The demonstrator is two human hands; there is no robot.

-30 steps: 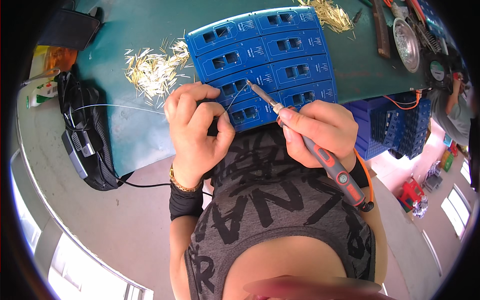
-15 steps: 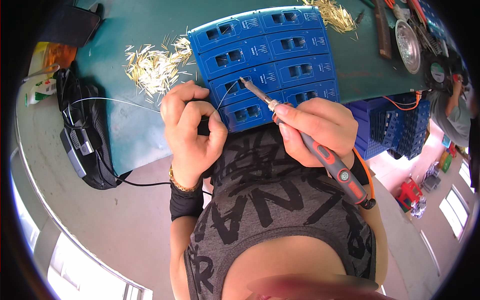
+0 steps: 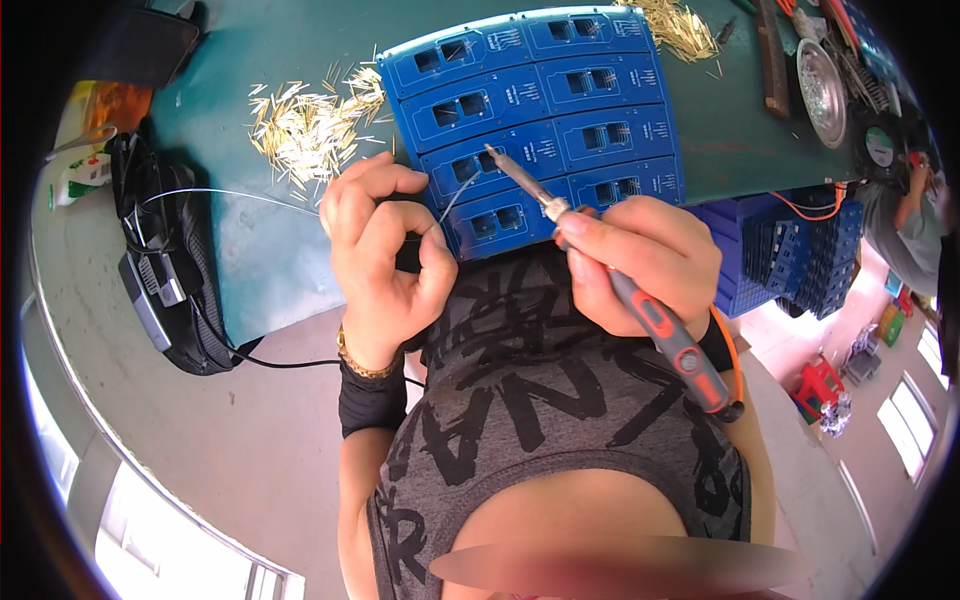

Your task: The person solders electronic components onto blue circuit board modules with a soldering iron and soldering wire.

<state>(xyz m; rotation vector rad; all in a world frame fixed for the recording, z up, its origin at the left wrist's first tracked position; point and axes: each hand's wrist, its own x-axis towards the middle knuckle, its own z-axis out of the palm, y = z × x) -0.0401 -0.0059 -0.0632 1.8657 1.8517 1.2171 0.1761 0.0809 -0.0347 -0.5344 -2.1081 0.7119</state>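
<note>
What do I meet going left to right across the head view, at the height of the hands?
Black case → left hand → right hand with the soldering iron → blue crate → stacked blue boards. The blue panel overlaps both hands' span, so I leave it out.

blue panel (image 3: 548,105): smooth, glossy | iron handle (image 3: 688,358): matt plastic | pins (image 3: 312,137): shiny metal

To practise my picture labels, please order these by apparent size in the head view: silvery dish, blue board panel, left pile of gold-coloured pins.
Blue board panel
Left pin pile
Silvery dish
</note>
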